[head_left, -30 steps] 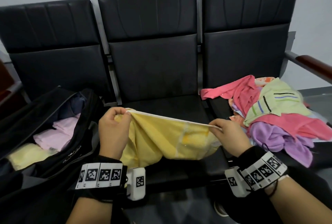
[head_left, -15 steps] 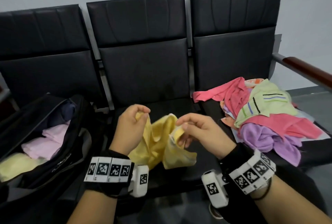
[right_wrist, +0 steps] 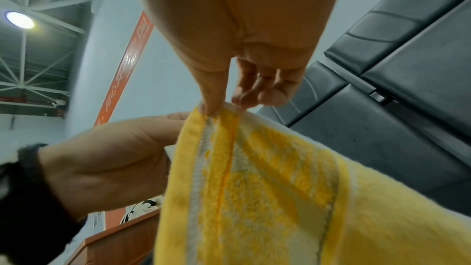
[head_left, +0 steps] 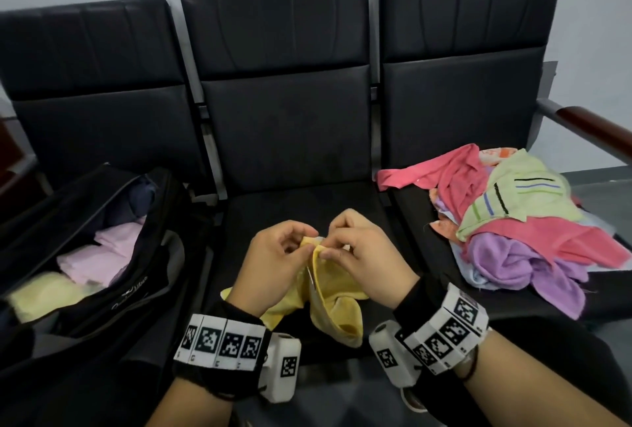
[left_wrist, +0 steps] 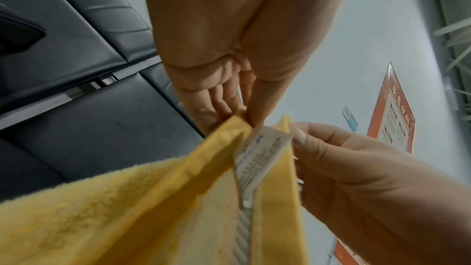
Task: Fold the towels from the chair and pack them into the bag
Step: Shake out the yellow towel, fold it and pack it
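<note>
Fingertips of left hand (head_left: 273,255) and right hand (head_left: 362,252) each pinch a top corner of the yellow towel (head_left: 328,303), corners together above the middle seat (head_left: 301,201). Terry looks soft, light, limp; judged best gripped at hemmed corners, since the body sags.

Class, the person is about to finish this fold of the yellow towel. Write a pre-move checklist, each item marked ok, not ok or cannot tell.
1. Left hand pinches a corner of the yellow towel: ok.
2. Right hand pinches another corner: ok.
3. The two corners are brought together: ok, they sit side by side in the left wrist view.
4. Edges below the corners are lined up: cannot tell, the cloth hangs bunched.
5. Middle seat under the towel is free for laying it down: ok.
6. Bag is open with room left: open ok; room cannot tell.
</note>
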